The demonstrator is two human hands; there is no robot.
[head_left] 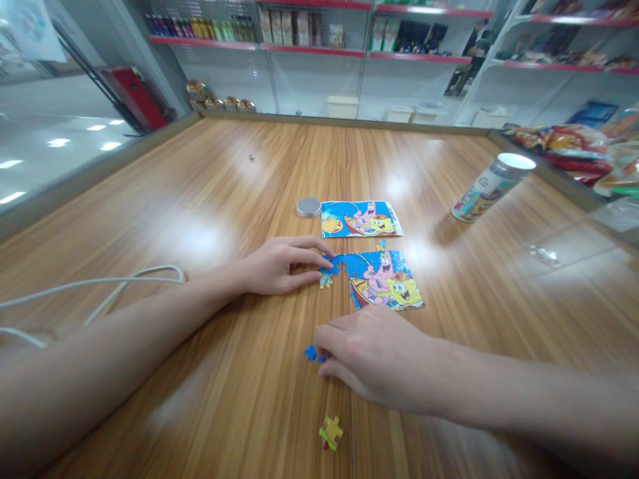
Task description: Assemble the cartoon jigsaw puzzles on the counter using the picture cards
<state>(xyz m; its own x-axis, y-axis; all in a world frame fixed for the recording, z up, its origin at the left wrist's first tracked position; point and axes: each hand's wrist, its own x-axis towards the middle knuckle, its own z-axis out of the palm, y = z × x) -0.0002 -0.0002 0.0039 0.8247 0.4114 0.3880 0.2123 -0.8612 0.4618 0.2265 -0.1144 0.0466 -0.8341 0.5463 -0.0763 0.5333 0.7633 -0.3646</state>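
A partly joined jigsaw puzzle (pixel 389 283) with cartoon figures in a boat lies flat on the table. My left hand (pixel 279 265) rests at its left side, fingers stretched and apart, the tips touching blue pieces. One yellowish piece (pixel 325 279) sits just under those fingertips. Closer to me, my right hand (pixel 374 349) has thumb and fingers drawn together over blue puzzle pieces (pixel 311 352), partly hidden by the fingers. A yellow puzzle piece (pixel 332 432) lies nearest to me. Above the puzzle are a small loose piece (pixel 381 245) and the printed picture card (pixel 362 219).
A round metal lid (pixel 309 207) lies left of the card. At the right stands a printed cylindrical can (pixel 492 186), and clear plastic wrap (pixel 544 256) lies near it. A white cable (pixel 134 279) crosses the left side. Shelves with goods stand beyond the wooden table (pixel 239 199).
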